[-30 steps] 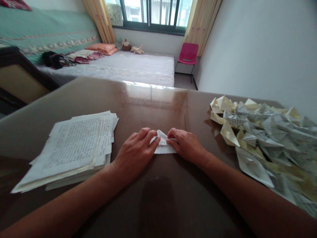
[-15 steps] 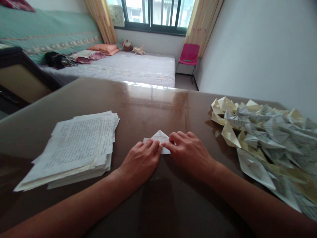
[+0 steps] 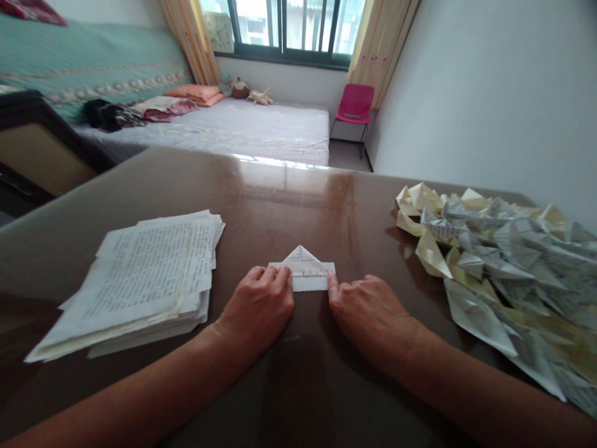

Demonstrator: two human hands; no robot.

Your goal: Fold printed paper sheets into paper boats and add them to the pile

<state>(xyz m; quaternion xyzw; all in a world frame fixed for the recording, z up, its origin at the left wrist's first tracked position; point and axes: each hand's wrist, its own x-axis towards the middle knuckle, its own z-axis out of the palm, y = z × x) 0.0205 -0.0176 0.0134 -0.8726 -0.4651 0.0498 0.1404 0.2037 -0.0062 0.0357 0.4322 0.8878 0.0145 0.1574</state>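
Observation:
A small folded paper (image 3: 310,280) lies flat on the table between my hands, with a triangular peak at its far side and a strip turned up across the front. My left hand (image 3: 263,298) is closed on its left end, fingertips pressing the paper down. At the right end, the index finger of my right hand (image 3: 366,311) presses on the strip's edge. The other fingers of that hand are curled in, and its thumb is hidden. Printing shows on the paper's surface.
To the left lies a stack of printed sheets (image 3: 144,267). Many folded paper boats (image 3: 494,249) crowd the right side of the brown glossy table (image 3: 261,205). Beyond the table are a bed (image 3: 280,127) and a pink chair (image 3: 355,104).
My right hand has slid right along the strip from the paper's middle to its right end, uncovering the front fold. My left hand has shifted slightly left and stays on the paper.

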